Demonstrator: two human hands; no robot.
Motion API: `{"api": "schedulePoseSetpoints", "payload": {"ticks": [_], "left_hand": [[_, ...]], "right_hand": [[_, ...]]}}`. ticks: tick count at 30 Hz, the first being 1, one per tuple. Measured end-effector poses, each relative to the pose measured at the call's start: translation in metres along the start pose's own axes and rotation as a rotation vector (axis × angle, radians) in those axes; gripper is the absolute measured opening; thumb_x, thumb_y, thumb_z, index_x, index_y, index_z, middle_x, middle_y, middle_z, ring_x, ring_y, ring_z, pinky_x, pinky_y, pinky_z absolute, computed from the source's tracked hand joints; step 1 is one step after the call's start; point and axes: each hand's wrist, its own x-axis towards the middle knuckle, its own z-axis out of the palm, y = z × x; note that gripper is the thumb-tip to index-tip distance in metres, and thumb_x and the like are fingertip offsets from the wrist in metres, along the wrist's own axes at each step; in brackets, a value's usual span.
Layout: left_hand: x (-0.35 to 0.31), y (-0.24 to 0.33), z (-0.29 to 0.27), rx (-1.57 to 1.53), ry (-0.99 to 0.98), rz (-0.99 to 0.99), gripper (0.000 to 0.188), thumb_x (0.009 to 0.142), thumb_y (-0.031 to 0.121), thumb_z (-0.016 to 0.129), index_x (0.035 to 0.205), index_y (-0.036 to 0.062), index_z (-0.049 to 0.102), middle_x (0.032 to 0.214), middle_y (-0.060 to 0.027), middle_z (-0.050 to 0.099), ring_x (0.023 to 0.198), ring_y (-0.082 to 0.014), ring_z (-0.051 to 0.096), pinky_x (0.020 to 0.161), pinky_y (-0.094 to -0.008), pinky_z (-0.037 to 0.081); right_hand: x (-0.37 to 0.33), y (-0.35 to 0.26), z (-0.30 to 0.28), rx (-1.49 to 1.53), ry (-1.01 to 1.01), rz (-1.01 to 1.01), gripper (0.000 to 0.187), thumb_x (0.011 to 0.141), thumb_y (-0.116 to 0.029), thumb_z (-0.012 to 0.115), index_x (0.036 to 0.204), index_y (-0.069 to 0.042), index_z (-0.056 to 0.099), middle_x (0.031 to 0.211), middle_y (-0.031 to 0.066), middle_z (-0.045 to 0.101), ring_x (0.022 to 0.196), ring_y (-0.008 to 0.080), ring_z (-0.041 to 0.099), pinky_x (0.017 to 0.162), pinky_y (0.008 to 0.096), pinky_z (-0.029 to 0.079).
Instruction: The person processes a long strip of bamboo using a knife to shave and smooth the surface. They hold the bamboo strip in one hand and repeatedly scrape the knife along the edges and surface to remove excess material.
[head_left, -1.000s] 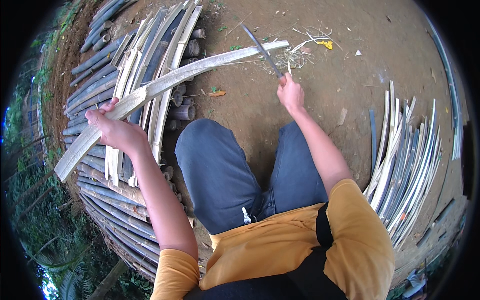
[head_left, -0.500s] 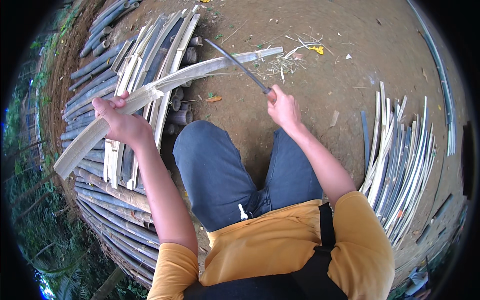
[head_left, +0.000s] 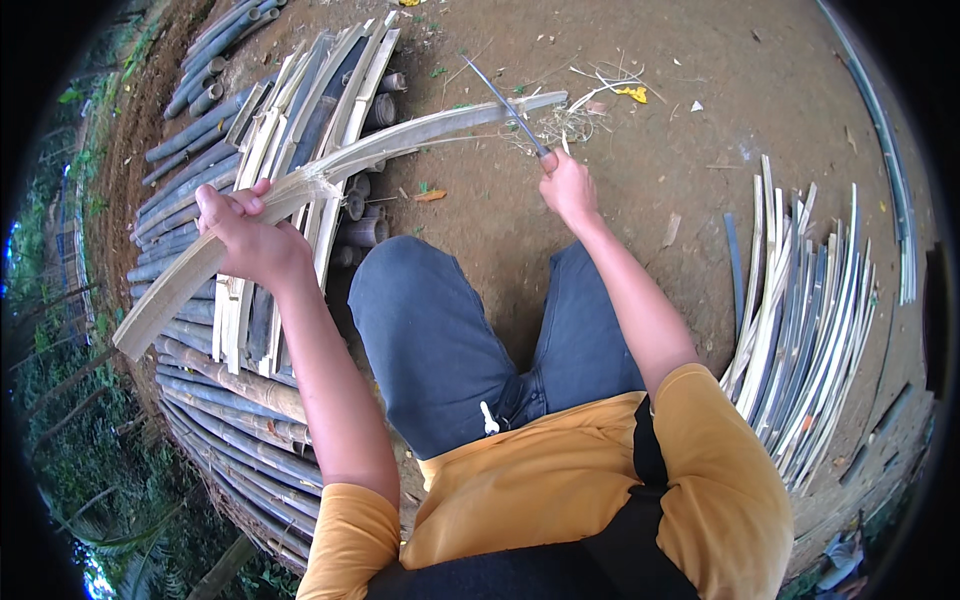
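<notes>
My left hand [head_left: 250, 232] is closed around a long split bamboo strip [head_left: 430, 126], pale on its face, which slants from the lower left up to the right across the stack. A rough, frayed patch shows on the strip just beyond my fingers, with a thin sliver hanging loose along its lower edge. My right hand [head_left: 570, 190] grips the short handle of a long, thin knife [head_left: 513, 112]. Its blade points up and left and crosses the strip's far end in the picture; whether they touch I cannot tell.
Split bamboo slats [head_left: 375, 75] lie across a stack of whole bamboo poles [head_left: 240, 382] on the left. Thin bamboo strips [head_left: 800, 320] are piled at the right. Curly shavings [head_left: 572, 124] and a yellow scrap [head_left: 632, 94] lie on the dirt ground [head_left: 640, 150].
My right hand has shifted slightly up and forward, and the knife's blade has swung to the right, nearer the strip's far end. My left hand keeps its hold, nearly still.
</notes>
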Motion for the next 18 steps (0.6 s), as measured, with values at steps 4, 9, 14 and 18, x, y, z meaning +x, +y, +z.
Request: {"api": "schedulePoseSetpoints", "payload": {"ticks": [4,9,14,18], "left_hand": [[0.003,-0.002,-0.009,0.005,0.011,-0.006,0.038,0.098,0.024,0.060,0.067,0.0109,0.043,0.059,-0.0003,0.043,0.055,-0.0114,0.047,0.068,-0.0341,0.057],[0.002,-0.003,-0.003,-0.006,0.009,-0.013,0.038,0.099,0.024,0.059,0.068,0.0105,0.043,0.059,-0.0004,0.042,0.056,-0.0114,0.047,0.068,-0.0343,0.057],[0.002,-0.003,-0.016,0.032,0.011,0.004,0.037,0.100,0.024,0.058,0.068,0.0105,0.044,0.059,-0.0004,0.042,0.057,-0.0110,0.047,0.070,-0.0349,0.057],[-0.002,-0.001,-0.010,0.026,0.009,-0.017,0.036,0.100,0.025,0.058,0.070,0.0099,0.045,0.059,-0.0005,0.042,0.058,-0.0118,0.047,0.072,-0.0357,0.056]], "right_hand": [[-0.020,-0.043,-0.014,-0.023,-0.071,-0.026,0.021,0.085,-0.016,0.065,0.105,-0.010,0.059,0.084,0.0225,0.070,0.086,0.0425,0.069,0.075,0.0541,0.054],[0.009,0.000,0.010,0.000,0.003,0.006,0.020,0.087,-0.016,0.064,0.106,-0.010,0.059,0.085,0.0211,0.071,0.085,0.0411,0.070,0.073,0.0543,0.054],[-0.007,-0.037,0.011,-0.023,-0.093,-0.050,0.020,0.091,-0.018,0.060,0.109,-0.010,0.058,0.088,0.0225,0.070,0.089,0.0417,0.069,0.077,0.0538,0.054],[0.028,0.012,0.027,-0.069,0.009,0.126,0.020,0.095,-0.024,0.054,0.108,-0.010,0.057,0.094,0.0227,0.070,0.093,0.0433,0.068,0.081,0.0548,0.053]]}}
